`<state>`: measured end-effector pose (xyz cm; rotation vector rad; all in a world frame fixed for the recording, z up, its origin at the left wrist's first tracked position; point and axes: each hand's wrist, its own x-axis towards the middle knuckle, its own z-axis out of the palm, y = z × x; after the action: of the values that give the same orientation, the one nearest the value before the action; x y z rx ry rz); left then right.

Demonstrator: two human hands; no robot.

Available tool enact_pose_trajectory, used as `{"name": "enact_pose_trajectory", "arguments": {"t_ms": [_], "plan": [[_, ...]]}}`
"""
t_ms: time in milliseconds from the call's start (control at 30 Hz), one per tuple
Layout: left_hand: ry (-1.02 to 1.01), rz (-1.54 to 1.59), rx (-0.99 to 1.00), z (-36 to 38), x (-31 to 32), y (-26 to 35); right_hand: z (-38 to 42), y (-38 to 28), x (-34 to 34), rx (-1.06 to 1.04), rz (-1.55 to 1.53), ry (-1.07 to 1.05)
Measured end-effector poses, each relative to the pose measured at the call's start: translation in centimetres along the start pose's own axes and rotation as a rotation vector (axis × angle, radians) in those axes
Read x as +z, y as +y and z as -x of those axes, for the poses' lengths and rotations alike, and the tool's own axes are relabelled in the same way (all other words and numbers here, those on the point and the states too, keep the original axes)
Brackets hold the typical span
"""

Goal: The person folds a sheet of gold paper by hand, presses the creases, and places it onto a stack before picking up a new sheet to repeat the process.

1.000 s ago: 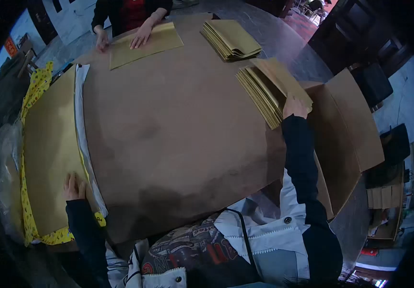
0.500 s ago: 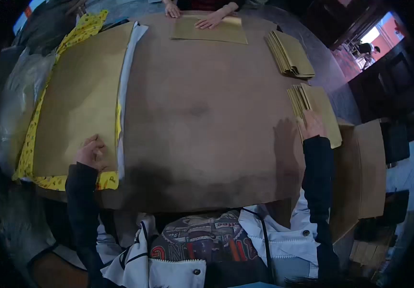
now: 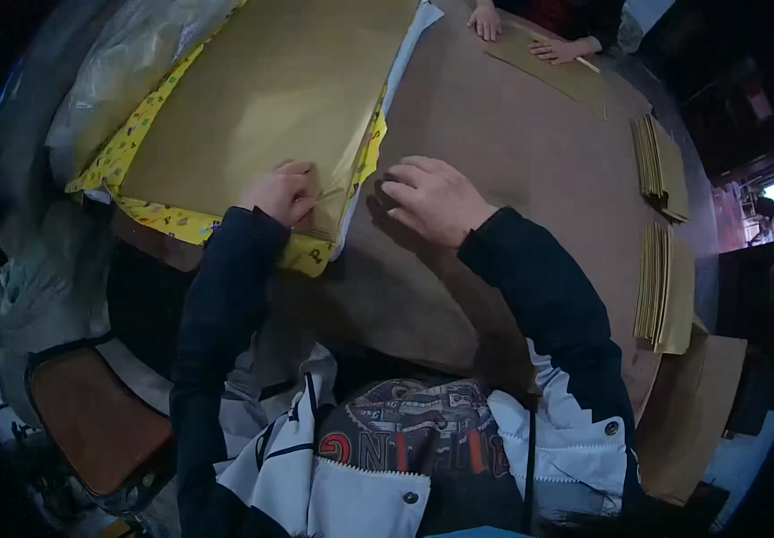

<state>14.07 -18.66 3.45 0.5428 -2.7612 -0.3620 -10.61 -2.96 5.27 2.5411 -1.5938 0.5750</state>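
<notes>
A pile of large brown paper sheets (image 3: 261, 99) lies on yellow patterned wrapping (image 3: 163, 220) at the left of the table. My left hand (image 3: 281, 193) is closed at the near right corner of the pile, its fingers curled on the top sheet, which creases and lifts slightly beside them. My right hand (image 3: 436, 199) is over the table just right of the pile's edge, holding nothing, with its fingers partly bent and apart. A white strip of the wrapping shows along the pile's right side.
Two stacks of folded brown paper, a near one (image 3: 665, 287) and a far one (image 3: 660, 170), stand at the table's right edge. Across the table (image 3: 513, 152), another person's hands (image 3: 557, 51) rest on a brown sheet (image 3: 553, 76). A cardboard box (image 3: 692, 412) stands at lower right, a chair (image 3: 100, 412) at lower left.
My right hand has left the near folded stack and come across to the pile's right edge. My left hand has moved to the pile's corner. The view has turned left.
</notes>
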Motion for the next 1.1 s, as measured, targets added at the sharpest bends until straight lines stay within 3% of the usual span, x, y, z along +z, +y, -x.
{"name": "enact_pose_trajectory", "arguments": {"t_ms": [333, 433, 500, 567, 667, 767, 867, 1100], "plan": [[0.036, 0.023, -0.084, 0.7, -0.2, 0.4, -6.5, 0.0, 4.5, -0.103, 0.225, 0.116], [0.083, -0.018, -0.027, 0.8, -0.3, 0.1, -7.8, -0.1, 5.0, -0.162, 0.227, 0.031], [0.072, 0.011, -0.104, 0.6, -0.5, 0.4, -8.0, 0.2, 4.7, -0.059, 0.062, -0.194], [0.082, -0.015, -0.083, 0.9, -0.4, 0.0, -8.1, 0.6, 5.2, -0.114, 0.102, -0.099], [0.078, 0.145, -0.076, 1.1, -0.6, -0.5, -8.3, 0.9, 5.1, -0.098, -0.016, -0.088], [0.034, 0.667, -0.18, 2.1, -0.6, -1.3, -8.6, 0.9, 4.9, 0.008, -0.105, -0.115], [-0.022, 0.66, -0.09, 2.5, -0.5, -2.3, -8.7, 0.7, 4.4, 0.055, -0.137, -0.139], [-0.032, 0.66, -0.129, 2.7, -0.7, -2.2, -8.8, 0.8, 4.5, 0.08, -0.177, -0.134]]}}
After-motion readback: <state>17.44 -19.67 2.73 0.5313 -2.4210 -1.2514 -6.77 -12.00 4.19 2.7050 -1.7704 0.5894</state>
